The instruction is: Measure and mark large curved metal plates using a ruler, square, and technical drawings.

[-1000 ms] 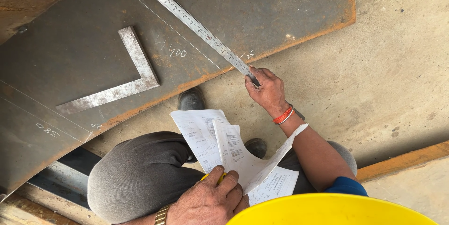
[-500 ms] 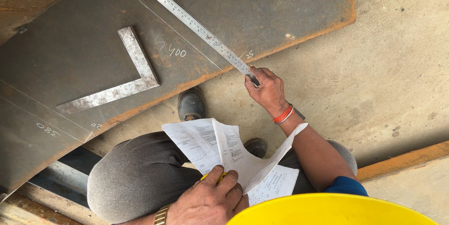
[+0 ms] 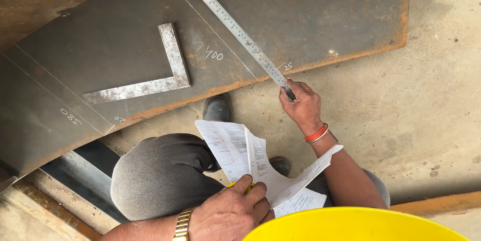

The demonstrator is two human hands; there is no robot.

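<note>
Right hand (image 3: 302,106) pinches the end of the long steel ruler (image 3: 235,29) lying across the dark rusty steel plate (image 3: 310,15); left hand (image 3: 230,213) grips folded white papers (image 3: 250,161). Keeping the ruler flat on the chalk line seems best.

Single head-worn view, looking steeply down, close above steel plate (image 3: 310,15), floor (image 3: 426,121)

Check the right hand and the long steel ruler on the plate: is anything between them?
Nothing visible. The right hand already grips the near end of the steel ruler, which lies flat across the steel plate. The steel square lies apart, to the side.
</note>
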